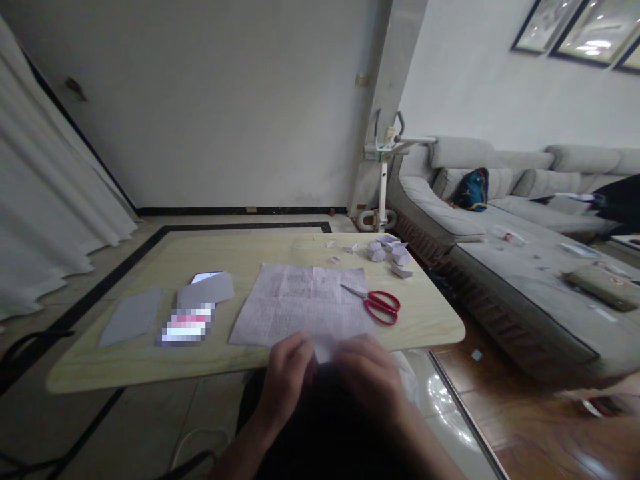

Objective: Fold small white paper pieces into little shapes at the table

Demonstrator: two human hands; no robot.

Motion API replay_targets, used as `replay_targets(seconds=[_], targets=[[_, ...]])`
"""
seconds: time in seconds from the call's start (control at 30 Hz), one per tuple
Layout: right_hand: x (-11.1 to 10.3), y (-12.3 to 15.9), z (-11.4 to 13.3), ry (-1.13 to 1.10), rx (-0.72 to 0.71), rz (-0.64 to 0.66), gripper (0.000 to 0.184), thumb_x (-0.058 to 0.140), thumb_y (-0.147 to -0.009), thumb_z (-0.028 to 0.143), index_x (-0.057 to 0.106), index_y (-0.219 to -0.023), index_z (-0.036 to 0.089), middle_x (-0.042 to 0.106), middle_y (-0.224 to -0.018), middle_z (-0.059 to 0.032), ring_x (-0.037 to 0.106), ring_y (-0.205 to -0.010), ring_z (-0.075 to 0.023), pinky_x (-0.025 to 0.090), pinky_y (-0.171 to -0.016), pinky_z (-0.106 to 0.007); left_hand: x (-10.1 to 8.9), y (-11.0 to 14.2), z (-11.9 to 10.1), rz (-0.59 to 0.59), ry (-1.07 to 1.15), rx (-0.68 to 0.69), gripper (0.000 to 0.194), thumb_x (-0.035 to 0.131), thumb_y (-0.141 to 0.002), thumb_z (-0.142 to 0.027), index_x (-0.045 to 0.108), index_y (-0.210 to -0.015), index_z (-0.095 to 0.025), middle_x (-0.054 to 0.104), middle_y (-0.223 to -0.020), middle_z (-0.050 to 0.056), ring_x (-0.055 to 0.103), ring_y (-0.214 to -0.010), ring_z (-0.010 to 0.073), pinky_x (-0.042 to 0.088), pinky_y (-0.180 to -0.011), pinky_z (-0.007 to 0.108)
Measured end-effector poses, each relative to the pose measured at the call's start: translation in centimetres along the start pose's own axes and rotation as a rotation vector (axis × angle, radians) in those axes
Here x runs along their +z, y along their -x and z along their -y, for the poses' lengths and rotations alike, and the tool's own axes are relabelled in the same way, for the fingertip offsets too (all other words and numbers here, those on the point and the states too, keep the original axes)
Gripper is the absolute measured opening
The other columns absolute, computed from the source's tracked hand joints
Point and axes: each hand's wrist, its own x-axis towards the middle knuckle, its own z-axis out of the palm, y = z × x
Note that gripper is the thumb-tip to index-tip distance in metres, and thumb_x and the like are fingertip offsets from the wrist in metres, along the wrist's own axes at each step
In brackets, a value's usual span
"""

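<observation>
At the table's near edge, a small piece of white paper [326, 348] is between my two hands. My left hand [289, 370] pinches its left side, fingers curled. On the other side my right hand [371, 373], blurred by motion, is closed at the paper's right part; its fingertips are hard to make out. Just beyond lies a large creased sheet of paper [300, 300] with faint writing. Red-handled scissors [373, 303] rest partly on that sheet, blades slightly apart and pointing left. Several folded paper pieces [387, 252] sit near the far right corner.
Left on the pale wooden table [210, 357] lie a lit phone [187, 325], a grey-white cut sheet [131, 317] and another piece [207, 290] over a second device. Small paper scraps [350, 249] lie at the back. A grey sofa [520, 300] stands to the right.
</observation>
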Motion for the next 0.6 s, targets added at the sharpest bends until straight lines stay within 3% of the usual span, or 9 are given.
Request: replay_targets(seconds=[0.13, 0.27, 0.3, 0.4, 0.47, 0.6], targets=[[0.2, 0.5, 0.1, -0.022, 0.065, 0.085, 0.024, 0.057, -0.086, 0.006, 0.063, -0.102, 0.023, 0.069, -0.097, -0.0075, 0.063, -0.081, -0.0199, 0.053, -0.069, -0.032, -0.1, 0.1, 0.3, 0.012, -0.059, 0.002, 0.030, 0.044, -0.083, -0.032, 0.042, -0.055, -0.022, 0.041, -0.046, -0.006, 0.043, -0.043, 0.0119, 0.034, -0.043, 0.022], [0.6, 0.6, 0.9, -0.109, 0.357, 0.008, 0.046, 0.068, -0.079, 0.017, 0.054, -0.123, 0.021, 0.070, -0.104, -0.0093, 0.067, -0.087, -0.0223, 0.056, -0.073, -0.033, 0.0, 0.3, 0.0, 0.043, -0.253, 0.147, 0.029, 0.043, -0.085, -0.028, 0.043, -0.058, -0.021, 0.043, -0.052, -0.005, 0.045, -0.051, 0.0124, 0.034, -0.048, 0.021], [0.7, 0.5, 1.1, -0.137, 0.405, -0.022, 0.045, 0.066, -0.080, 0.018, 0.055, -0.123, 0.021, 0.070, -0.101, -0.0087, 0.067, -0.086, -0.0217, 0.056, -0.073, -0.032, 0.1, 0.3, -0.2, 0.060, -0.308, 0.199, 0.029, 0.043, -0.086, -0.027, 0.043, -0.058, -0.020, 0.044, -0.053, -0.004, 0.046, -0.052, 0.0125, 0.034, -0.049, 0.022], [0.8, -0.2, 1.5, -0.212, 0.413, -0.020, 0.016, 0.059, -0.085, 0.015, 0.067, -0.097, 0.020, 0.072, -0.085, -0.0053, 0.067, -0.076, -0.0180, 0.055, -0.070, -0.029, 0.1, 0.6, -0.5, 0.099, -0.442, 0.329, 0.030, 0.042, -0.087, -0.024, 0.044, -0.058, -0.020, 0.046, -0.054, -0.003, 0.047, -0.052, 0.0127, 0.032, -0.051, 0.023], [0.7, -0.6, 1.5, -0.228, 0.394, -0.015, 0.012, 0.058, -0.084, 0.014, 0.068, -0.085, 0.019, 0.070, -0.079, -0.0048, 0.066, -0.071, -0.0168, 0.053, -0.067, -0.027, 0.0, 0.7, -0.5, 0.116, -0.499, 0.369, 0.031, 0.041, -0.088, -0.023, 0.044, -0.058, -0.019, 0.047, -0.054, -0.003, 0.048, -0.052, 0.0126, 0.032, -0.051, 0.023], [0.6, -1.0, 1.5, -0.240, 0.392, -0.001, 0.011, 0.058, -0.084, 0.013, 0.068, -0.083, 0.017, 0.069, -0.076, -0.0050, 0.064, -0.069, -0.0166, 0.052, -0.064, -0.027, -0.1, 0.7, -0.3, 0.116, -0.559, 0.386, 0.034, 0.040, -0.089, -0.022, 0.041, -0.056, -0.020, 0.044, -0.051, -0.003, 0.046, -0.049, 0.0118, 0.030, -0.049, 0.023]])
